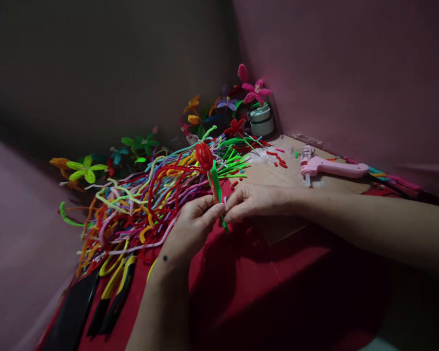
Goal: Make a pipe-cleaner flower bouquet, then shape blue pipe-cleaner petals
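A pipe-cleaner flower (204,157) with a red, bud-shaped head stands nearly upright above the red tabletop. My left hand (201,217) pinches its stem low down, thumb and fingers closed. Alongside the stem runs a green pipe-cleaner leaf (216,179), its lower end poking out below my fingers. My right hand (247,201) meets the left from the other side, fingertips pressed together at the stem. A small pale tip shows between the two hands. Whether the right fingers grip the stem or the leaf is partly hidden.
Loose pipe cleaners (131,200) lie heaped behind and left of my hands. Pliers (113,292) and a black flat object (71,312) rest at the front left. A pink glue gun (332,167) lies on a board (289,183) to the right. Finished flowers (256,91) and a lidded container (261,121) stand behind.
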Demonstrator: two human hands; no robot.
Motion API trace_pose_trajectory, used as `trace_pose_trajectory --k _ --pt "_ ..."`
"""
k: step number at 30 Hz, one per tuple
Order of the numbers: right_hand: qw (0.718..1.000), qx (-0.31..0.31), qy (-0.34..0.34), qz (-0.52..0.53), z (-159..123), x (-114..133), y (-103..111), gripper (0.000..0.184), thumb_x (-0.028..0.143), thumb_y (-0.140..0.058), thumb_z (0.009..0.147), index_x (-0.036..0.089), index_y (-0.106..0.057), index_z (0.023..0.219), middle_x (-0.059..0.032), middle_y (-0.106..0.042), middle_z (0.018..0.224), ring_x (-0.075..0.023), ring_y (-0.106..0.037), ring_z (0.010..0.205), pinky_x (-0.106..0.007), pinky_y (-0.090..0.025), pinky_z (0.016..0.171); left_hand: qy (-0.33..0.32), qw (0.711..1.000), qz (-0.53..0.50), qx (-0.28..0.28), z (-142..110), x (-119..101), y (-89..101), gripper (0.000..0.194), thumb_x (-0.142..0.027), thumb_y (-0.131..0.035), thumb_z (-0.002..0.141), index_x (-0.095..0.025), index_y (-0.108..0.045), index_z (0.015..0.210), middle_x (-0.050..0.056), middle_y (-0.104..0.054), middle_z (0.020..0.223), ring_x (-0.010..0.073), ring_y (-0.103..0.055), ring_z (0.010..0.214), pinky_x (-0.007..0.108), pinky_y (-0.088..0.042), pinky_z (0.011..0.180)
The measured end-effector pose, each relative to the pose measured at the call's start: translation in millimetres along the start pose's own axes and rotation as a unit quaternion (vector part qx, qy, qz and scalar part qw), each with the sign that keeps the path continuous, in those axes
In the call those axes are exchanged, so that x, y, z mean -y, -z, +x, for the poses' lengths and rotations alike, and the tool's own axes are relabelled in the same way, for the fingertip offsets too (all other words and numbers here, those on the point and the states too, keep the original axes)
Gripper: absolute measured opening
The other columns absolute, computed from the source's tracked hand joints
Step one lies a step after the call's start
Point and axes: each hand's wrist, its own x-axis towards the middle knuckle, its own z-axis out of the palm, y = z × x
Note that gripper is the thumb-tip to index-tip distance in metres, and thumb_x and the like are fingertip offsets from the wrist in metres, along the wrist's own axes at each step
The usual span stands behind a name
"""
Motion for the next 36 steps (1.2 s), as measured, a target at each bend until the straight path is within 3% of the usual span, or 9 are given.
trace_pose_trajectory --k 4,9,14,17,25,30,36 --pt "0.999 0.014 -0.012 0.032 -1.9 3.4 0.1 0.020 0.029 -0.058 0.070 0.013 -0.060 0.059 0.0029 -0.050 0.051 -0.0063 -0.038 0.047 -0.022 -0.029 0.046 0.027 0.997 -0.074 0.026 -0.9 3.5 0.4 0.020 -0.033 -0.060 0.073 -0.014 -0.059 0.069 -0.004 -0.044 0.055 0.0053 -0.033 0.047 0.019 -0.025 0.045" --pt "0.996 -0.011 0.003 0.086 -2.2 7.1 -1.9 0.016 0.022 -0.057 0.067 0.013 -0.057 0.055 0.0045 -0.046 0.048 -0.0062 -0.038 0.047 -0.022 -0.029 0.048 -0.005 0.985 -0.169 0.023 0.3 6.9 -2.0 0.020 -0.028 -0.061 0.074 -0.012 -0.057 0.063 -0.004 -0.043 0.051 0.0034 -0.032 0.045 0.017 -0.025 0.044" --pt "0.990 -0.065 0.000 0.127 -1.2 7.0 -2.6 0.016 0.024 -0.055 0.068 0.013 -0.057 0.057 0.0044 -0.045 0.052 -0.0061 -0.036 0.049 -0.022 -0.028 0.049 -0.031 0.977 -0.210 -0.033 4.4 7.9 -4.9 0.022 -0.035 -0.058 0.078 -0.014 -0.055 0.070 -0.003 -0.048 0.057 0.0032 -0.038 0.045 0.016 -0.030 0.042" --pt "0.990 -0.096 -0.002 0.105 0.1 5.9 -2.9 0.016 0.026 -0.055 0.068 0.012 -0.061 0.063 0.0032 -0.047 0.054 -0.0068 -0.037 0.051 -0.022 -0.027 0.049 -0.020 0.981 -0.181 -0.070 5.9 5.8 -6.7 0.022 -0.036 -0.060 0.076 -0.015 -0.056 0.077 -0.003 -0.050 0.060 0.0029 -0.040 0.044 0.015 -0.032 0.040" --pt "0.990 -0.132 0.009 0.038 2.1 2.0 -4.6 0.018 0.025 -0.051 0.068 0.013 -0.056 0.055 0.0053 -0.037 0.050 -0.0061 -0.031 0.050 -0.022 -0.024 0.049 0.018 0.988 -0.092 -0.126 8.9 6.4 -12.2 0.026 -0.037 -0.061 0.073 -0.016 -0.050 0.063 -0.007 -0.043 0.044 0.0030 -0.035 0.037 0.015 -0.027 0.037" --pt "0.993 -0.115 0.013 0.025 2.3 0.3 -6.1 0.018 0.017 -0.045 0.067 0.012 -0.062 0.063 0.0048 -0.041 0.049 -0.0056 -0.032 0.047 -0.021 -0.025 0.047 0.004 0.988 -0.001 -0.154 10.8 8.8 -14.1 0.032 -0.037 -0.062 0.072 -0.016 -0.046 0.056 -0.007 -0.040 0.042 0.0034 -0.032 0.038 0.016 -0.024 0.038" --pt "0.994 -0.106 0.020 0.006 5.4 -6.4 -5.6 0.021 0.019 -0.047 0.068 0.011 -0.066 0.073 0.0037 -0.045 0.053 -0.0056 -0.034 0.048 -0.020 -0.027 0.047 -0.020 0.985 0.045 -0.165 8.7 5.4 -16.9 0.027 -0.034 -0.060 0.073 -0.017 -0.046 0.057 -0.006 -0.039 0.046 0.0053 -0.030 0.042 0.019 -0.023 0.039"
